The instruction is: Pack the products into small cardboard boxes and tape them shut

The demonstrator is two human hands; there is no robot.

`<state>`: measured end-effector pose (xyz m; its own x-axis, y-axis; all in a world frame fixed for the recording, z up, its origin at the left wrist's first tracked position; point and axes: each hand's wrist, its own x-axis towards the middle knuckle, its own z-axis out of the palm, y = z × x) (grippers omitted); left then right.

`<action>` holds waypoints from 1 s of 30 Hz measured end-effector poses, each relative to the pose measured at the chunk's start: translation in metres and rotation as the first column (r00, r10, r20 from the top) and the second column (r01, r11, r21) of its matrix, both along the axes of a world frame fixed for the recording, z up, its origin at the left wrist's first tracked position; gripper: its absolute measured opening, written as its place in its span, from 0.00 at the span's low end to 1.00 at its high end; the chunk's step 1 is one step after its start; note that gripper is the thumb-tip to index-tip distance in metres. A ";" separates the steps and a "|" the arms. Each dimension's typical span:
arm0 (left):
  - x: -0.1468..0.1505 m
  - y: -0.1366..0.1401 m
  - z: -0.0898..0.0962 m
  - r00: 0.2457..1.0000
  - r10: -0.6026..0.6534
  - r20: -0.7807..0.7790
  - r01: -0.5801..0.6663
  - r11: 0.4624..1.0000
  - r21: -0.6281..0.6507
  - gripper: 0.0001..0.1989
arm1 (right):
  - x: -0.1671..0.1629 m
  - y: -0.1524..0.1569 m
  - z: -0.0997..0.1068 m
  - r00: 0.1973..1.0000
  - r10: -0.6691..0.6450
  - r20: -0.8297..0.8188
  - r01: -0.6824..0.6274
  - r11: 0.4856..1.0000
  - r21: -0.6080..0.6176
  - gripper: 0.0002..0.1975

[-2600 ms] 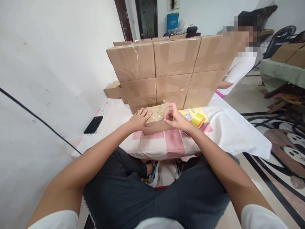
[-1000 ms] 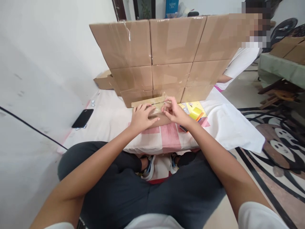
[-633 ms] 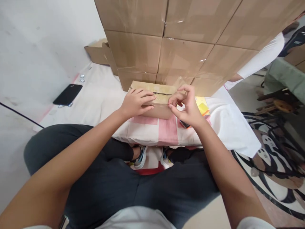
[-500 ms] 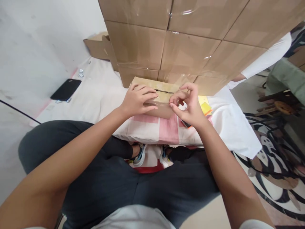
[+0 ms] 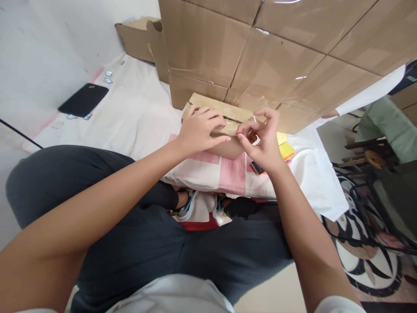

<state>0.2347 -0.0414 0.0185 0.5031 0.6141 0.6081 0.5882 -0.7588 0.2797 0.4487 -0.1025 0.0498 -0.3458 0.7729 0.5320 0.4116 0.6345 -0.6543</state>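
A small cardboard box (image 5: 230, 150) with a dark slit along its taped top lies in front of me. My left hand (image 5: 202, 129) rests over its left end, fingers stretched across the top and thumb along the near edge, so it is open. At the box's right end, my right hand (image 5: 260, 134) is closed in a pinch, thumb against forefinger, at what looks like clear tape on the near top edge. The fingers partly hide the piece between them. Behind that hand a see-through flap of tape shows faintly.
Taped cardboard boxes (image 5: 273, 61) are stacked right behind the small box. A black phone (image 5: 84, 100) lies left on the white cloth (image 5: 140, 117). Yellow and orange packets (image 5: 286, 148) sit by my right hand. Another person's white sleeve (image 5: 371, 90) shows at right.
The view has shifted slightly, so the phone and stacked boxes sit higher in the picture. Both hands keep nearly the same hold on the small box.
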 end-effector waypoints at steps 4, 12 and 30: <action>0.003 0.001 0.000 1.000 0.015 0.002 -0.015 1.000 -0.018 0.17 | 0.001 0.002 0.002 0.999 -0.036 0.000 0.036 0.999 0.014 0.23; 0.002 0.002 -0.005 0.999 0.034 -0.006 -0.034 0.999 0.027 0.21 | 0.009 0.019 0.003 0.988 -0.112 -0.109 0.119 0.992 0.053 0.18; 0.000 -0.002 -0.006 0.998 0.070 -0.009 -0.069 0.995 0.073 0.25 | -0.002 0.045 0.045 0.997 -0.045 -0.064 0.054 0.988 0.146 0.19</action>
<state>0.2345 -0.0437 0.0122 0.4682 0.6024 0.6465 0.6429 -0.7341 0.2185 0.4462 -0.0574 0.0950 -0.2730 0.6997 0.6602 0.4079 0.7057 -0.5793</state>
